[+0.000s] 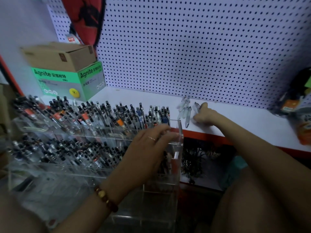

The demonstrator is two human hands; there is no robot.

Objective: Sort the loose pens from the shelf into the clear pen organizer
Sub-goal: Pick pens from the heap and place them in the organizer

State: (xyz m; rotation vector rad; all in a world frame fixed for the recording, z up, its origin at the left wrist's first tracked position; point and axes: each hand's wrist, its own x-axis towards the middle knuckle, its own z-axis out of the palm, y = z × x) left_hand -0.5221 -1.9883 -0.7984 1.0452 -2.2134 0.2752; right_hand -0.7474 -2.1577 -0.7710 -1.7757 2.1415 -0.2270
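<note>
Loose pens (184, 111): clear barrels, dark tips, bunched on the white shelf (235, 121) at its far side, just right of the clear pen organizer (180, 132). We count about five, but blur makes that unsure. The right hand (204, 116) is at the bunch's right edge, fingers curled round one clear pen (195, 105). The left hand (149, 148) lies with fairly straight fingers on the organizer's right end, holding nothing. One organizer, two stepped rows packed with upright pens. Far left: one green Agnite box (67, 81), one cardboard box (58, 56) on top. Pegboard (185, 47) behind. Orange packet (303, 130) at right edge.
</note>
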